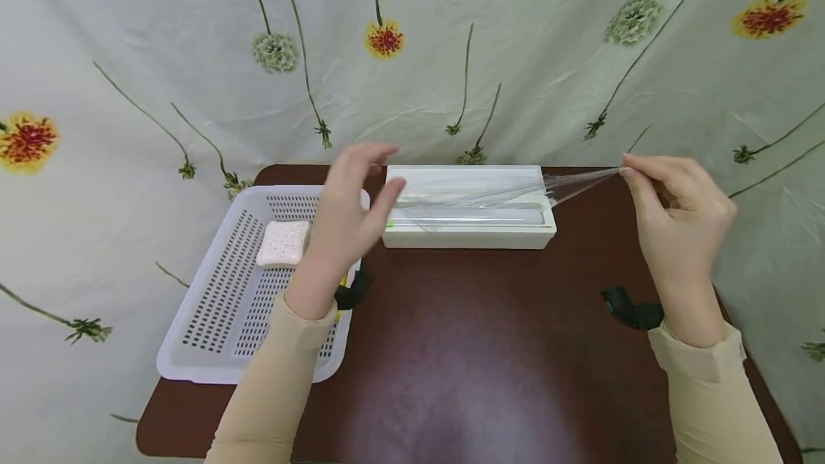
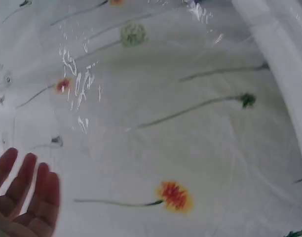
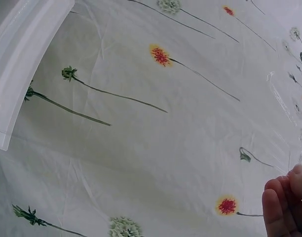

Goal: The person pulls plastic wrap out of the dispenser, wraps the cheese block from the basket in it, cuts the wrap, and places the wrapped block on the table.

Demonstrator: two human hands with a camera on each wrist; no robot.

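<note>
A long white cling film dispenser box [image 1: 467, 240] lies at the back of the table. Clear cling film [image 1: 580, 181] stretches from it to the right in a bunched strand. My right hand [image 1: 683, 217] pinches the film's end between thumb and fingertips, beyond the box's right end. At the box's left end, my left hand [image 1: 351, 206] is raised with its fingers extended and thumb apart, holding nothing. Spread fingers of the left hand [image 2: 30, 197] show in the left wrist view. The right wrist view has the right hand's fingertips [image 3: 286, 202] together, with faint film glints above them.
A white perforated basket [image 1: 193, 306] stands on the left of the brown table [image 1: 464, 349]. Inside it are a pale, pink-speckled sponge-like block [image 1: 283, 244] and something yellow, mostly hidden behind my left wrist. A flower-print cloth [image 1: 425, 92] hangs behind the table.
</note>
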